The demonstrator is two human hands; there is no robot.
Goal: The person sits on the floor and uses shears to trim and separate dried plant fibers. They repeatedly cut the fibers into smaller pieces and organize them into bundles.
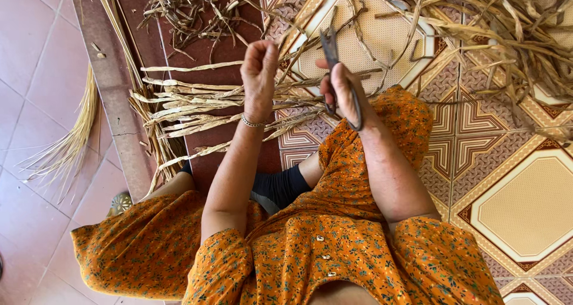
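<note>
Fingers (267,49) of left hand (258,78) clenched on dry tan leaf strip (191,68), right hand (341,87) gripped dark metal scissors (340,72); blades near the strip-holding fingers risked a nick.

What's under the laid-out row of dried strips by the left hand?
Under the dried strips lie a dark red-brown floor band and, at their right ends, patterned tiles. The left hand and wrist cover part of the row; the floor directly beneath the strips is hidden.

Bright, even daylight; sharp, soft shadows.
</note>
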